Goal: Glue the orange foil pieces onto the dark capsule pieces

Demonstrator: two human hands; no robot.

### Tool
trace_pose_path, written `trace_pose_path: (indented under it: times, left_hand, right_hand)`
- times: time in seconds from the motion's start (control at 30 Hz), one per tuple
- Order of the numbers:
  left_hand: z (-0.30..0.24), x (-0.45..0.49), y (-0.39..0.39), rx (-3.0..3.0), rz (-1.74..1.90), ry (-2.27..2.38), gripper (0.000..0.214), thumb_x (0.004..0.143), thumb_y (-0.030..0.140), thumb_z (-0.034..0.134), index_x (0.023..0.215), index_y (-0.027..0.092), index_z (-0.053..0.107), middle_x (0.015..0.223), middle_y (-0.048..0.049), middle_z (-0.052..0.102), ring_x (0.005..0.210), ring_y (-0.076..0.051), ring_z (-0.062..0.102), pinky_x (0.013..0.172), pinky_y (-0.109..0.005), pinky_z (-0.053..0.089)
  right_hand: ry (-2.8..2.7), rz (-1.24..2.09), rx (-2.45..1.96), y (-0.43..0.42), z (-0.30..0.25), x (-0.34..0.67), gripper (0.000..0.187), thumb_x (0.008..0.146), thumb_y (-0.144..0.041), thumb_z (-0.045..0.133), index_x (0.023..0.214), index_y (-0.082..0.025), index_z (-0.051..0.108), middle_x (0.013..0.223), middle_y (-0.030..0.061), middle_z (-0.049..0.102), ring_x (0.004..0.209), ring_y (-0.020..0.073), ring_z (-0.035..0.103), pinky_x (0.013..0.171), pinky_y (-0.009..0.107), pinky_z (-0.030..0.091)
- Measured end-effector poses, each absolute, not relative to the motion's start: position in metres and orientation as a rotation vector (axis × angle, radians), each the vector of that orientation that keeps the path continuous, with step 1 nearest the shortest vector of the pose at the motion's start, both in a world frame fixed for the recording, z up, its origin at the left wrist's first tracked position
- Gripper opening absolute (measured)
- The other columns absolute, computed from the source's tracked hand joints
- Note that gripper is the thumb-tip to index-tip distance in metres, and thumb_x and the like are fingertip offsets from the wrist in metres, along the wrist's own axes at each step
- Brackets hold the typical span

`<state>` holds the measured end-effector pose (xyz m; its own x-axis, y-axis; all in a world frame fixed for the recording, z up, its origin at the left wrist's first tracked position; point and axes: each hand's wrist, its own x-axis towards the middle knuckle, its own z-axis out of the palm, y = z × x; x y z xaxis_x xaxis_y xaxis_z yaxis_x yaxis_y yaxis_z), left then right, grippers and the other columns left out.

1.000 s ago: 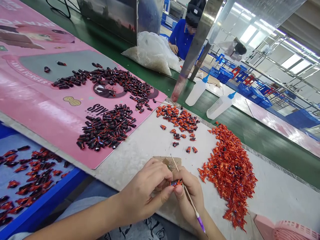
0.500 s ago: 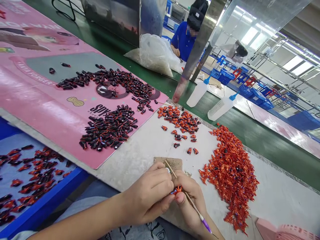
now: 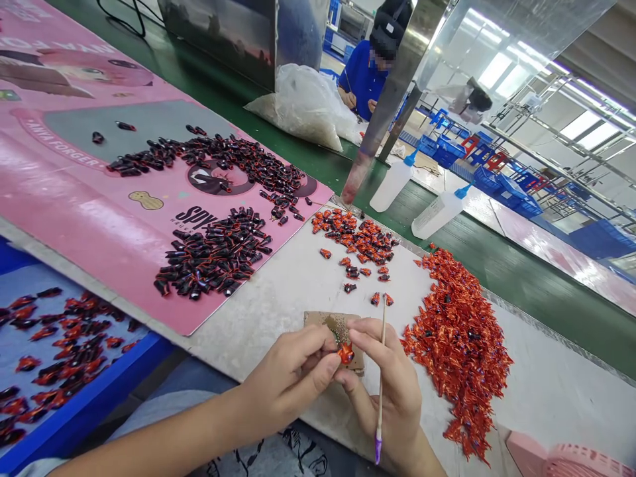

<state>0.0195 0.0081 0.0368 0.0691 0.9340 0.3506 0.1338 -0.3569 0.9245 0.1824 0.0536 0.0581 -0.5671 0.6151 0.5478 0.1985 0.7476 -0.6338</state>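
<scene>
My left hand (image 3: pixel 291 374) pinches a small red-orange foil piece (image 3: pixel 346 353) between finger and thumb, above a scrap of brown cardboard (image 3: pixel 318 320) speckled with grit. My right hand (image 3: pixel 390 384) grips a thin wooden stick (image 3: pixel 382 351) with a purple end (image 3: pixel 378 449) pointing down. Its fingertips sit right against the red piece. To the right of my hands lies a large heap of shiny red-orange pieces (image 3: pixel 460 351). A smaller scatter of orange and dark pieces (image 3: pixel 355 237) lies beyond them.
Dark pieces lie in clusters on a pink printed mat (image 3: pixel 84 205), and a blue-rimmed tray (image 3: pixel 64 358) holds more at the left. Beyond stand white squeeze bottles (image 3: pixel 391 187), a metal post (image 3: pixel 392 99), a plastic bag (image 3: pixel 303 109), and a co-worker in a blue shirt (image 3: pixel 364 79).
The stick has swung from slanting toward the lower right to nearly upright, with its purple end down. The red piece now shows more fully between my fingers.
</scene>
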Motion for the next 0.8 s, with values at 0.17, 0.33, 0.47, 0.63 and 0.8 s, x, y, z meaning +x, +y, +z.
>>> trace_pose_path:
  times: [0.17,0.33,0.47,0.63,0.8]
  left_hand:
    - [0.0374,0.0203,0.0073,1.51,1.278,1.036,0.044,0.101,0.051,0.034,0.074,0.02,0.049,0.059,0.0049,0.04,0.05,-0.012,0.039,0.046,-0.024,0.031]
    - [0.0386,0.0175,0.0092,1.772,1.482,1.126,0.031,0.102,0.045,0.039,0.091,0.019,0.053,0.07,0.0021,0.052,0.062,-0.013,0.051,0.057,-0.021,0.043]
    - [0.0357,0.0165,0.0093,1.987,1.642,1.185,0.017,0.102,0.025,0.044,0.113,0.017,0.053,0.098,-0.0072,0.061,0.092,-0.017,0.058,0.081,-0.026,0.049]
    - [0.0335,0.0163,0.0096,2.045,1.674,1.197,0.017,0.099,0.012,0.044,0.11,0.017,0.056,0.097,-0.0073,0.062,0.093,-0.018,0.058,0.083,-0.029,0.05]
    - [0.0364,0.0146,0.0099,2.022,1.676,1.201,0.015,0.097,0.01,0.046,0.106,0.018,0.056,0.095,-0.0068,0.064,0.09,-0.017,0.059,0.082,-0.029,0.05]
  right_hand:
    - [-2.098,0.719,-0.588,0.0543,0.0608,0.1801,0.033,0.092,-0.01,0.059,0.12,-0.027,0.06,0.101,0.0051,0.067,0.092,0.0189,0.063,0.082,0.036,0.051]
    - [-2.017,0.871,-0.632,0.0553,0.0571,0.1814,0.021,0.095,-0.025,0.059,0.116,-0.027,0.062,0.095,0.0052,0.069,0.088,0.0192,0.063,0.08,0.035,0.051]
    - [-1.955,0.945,-0.647,0.0556,0.0549,0.1817,0.018,0.096,-0.03,0.059,0.113,-0.028,0.064,0.093,0.0047,0.068,0.088,0.0194,0.063,0.079,0.035,0.051]
    - [-1.943,0.932,-0.648,0.0557,0.0543,0.1798,0.018,0.095,-0.033,0.06,0.11,-0.026,0.067,0.089,0.0049,0.069,0.086,0.0199,0.065,0.077,0.035,0.052]
    - [-1.964,0.939,-0.671,0.0555,0.0544,0.1794,0.019,0.095,-0.035,0.06,0.11,-0.026,0.067,0.091,0.0055,0.071,0.089,0.0209,0.066,0.081,0.037,0.054]
